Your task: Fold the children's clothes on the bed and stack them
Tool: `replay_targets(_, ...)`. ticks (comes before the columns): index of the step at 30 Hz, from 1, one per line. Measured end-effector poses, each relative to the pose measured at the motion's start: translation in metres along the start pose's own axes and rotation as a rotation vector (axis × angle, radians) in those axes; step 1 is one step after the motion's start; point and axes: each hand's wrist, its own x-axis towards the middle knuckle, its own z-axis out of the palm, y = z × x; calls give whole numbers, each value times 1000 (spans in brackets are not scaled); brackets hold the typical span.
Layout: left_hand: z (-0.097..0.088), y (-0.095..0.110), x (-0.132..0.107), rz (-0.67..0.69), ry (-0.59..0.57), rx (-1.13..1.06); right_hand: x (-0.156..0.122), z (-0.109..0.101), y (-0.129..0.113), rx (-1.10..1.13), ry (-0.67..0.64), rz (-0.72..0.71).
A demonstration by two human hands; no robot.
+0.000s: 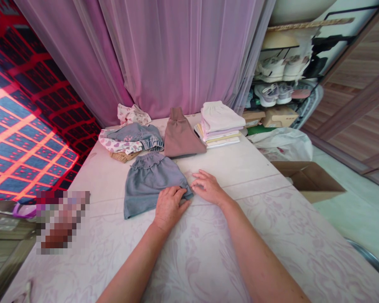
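A blue-grey garment with a ruffled, gathered waistband [154, 181] lies spread on the cloth-covered table, its waist pointing away from me. On its lower right corner rests my left hand [170, 206], fingers lightly bent over the fabric and thumb apart. My right hand [208, 187] is just beside that corner, its fingers loosely spread and the fingertips at the fabric's edge; whether they touch it I cannot tell. Behind the garment lie folded brown pants [183, 136] with a ribbed cuff.
A denim garment [135, 136] lies on heart-print cloth [113, 145] at the back left, near a crumpled printed garment [132, 114]. Folded light clothes [222, 118] are stacked at the back right. Right of the table are a cardboard box [312, 179] and a shoe rack [278, 80]. Purple curtains [183, 54] hang behind.
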Motion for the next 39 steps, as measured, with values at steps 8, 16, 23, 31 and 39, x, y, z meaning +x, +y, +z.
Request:
replay_targets(8, -2, -2, 4, -36, 26, 28, 2, 3, -4, -17, -12, -39)
replay_targets(16, 6, -11, -4, -111, 132, -198, -2, 13, -22, -79, 2, -215)
replay_targets(23, -7, -26, -19, -76, 71, -106, -1, 13, -23, -84, 88, -251)
replay_targets(31, -38, -75, -62, -152, 82, 135, -2, 8, -34, 1, 123, -305)
replay_targets(39, -54, -117, -97, -69, 20, 88, -3, 22, -29, 29, 150, -305)
